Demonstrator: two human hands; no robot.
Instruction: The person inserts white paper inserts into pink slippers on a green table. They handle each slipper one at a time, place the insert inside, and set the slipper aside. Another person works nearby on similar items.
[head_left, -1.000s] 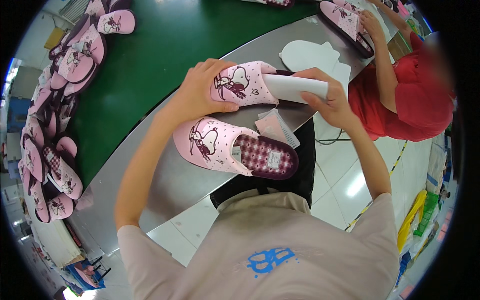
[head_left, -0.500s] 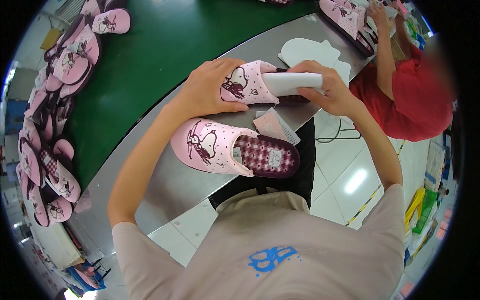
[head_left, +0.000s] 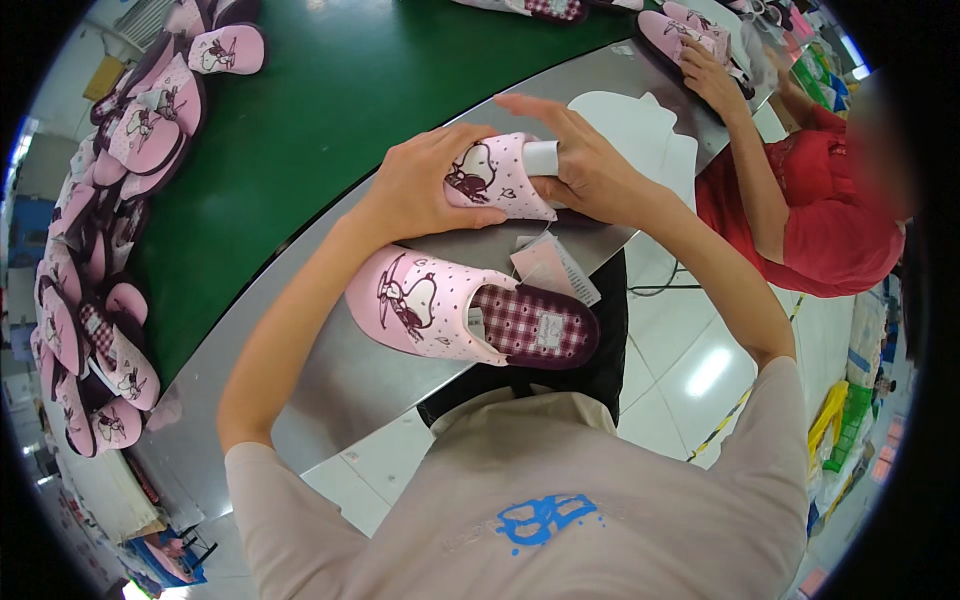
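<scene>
My left hand (head_left: 425, 185) is wrapped round the toe of a pink printed slipper (head_left: 508, 180), thumb along its near side. A curved white card insert (head_left: 541, 158) sits in this slipper's opening, with only a short end sticking out. My right hand (head_left: 600, 175) closes on that end, thumb below it and index finger stretched out above. The slipper's heel is mostly hidden by the right hand. Nearer me lies a second pink slipper (head_left: 415, 298), its checked dark red insole showing. Paper tags (head_left: 555, 270) lie between the two slippers.
A metal ledge (head_left: 330, 390) borders a green work surface (head_left: 300, 110). Several pink slippers (head_left: 140, 140) are heaped at the left. White cut cards (head_left: 635, 130) lie beyond my right hand. At the right a person in red (head_left: 800, 200) handles another slipper (head_left: 670, 40).
The white insert has gone much deeper into the slipper. My right hand has moved left with it, index finger now extended. More slippers show at the far edge; the co-worker's hand has moved onto a slipper.
</scene>
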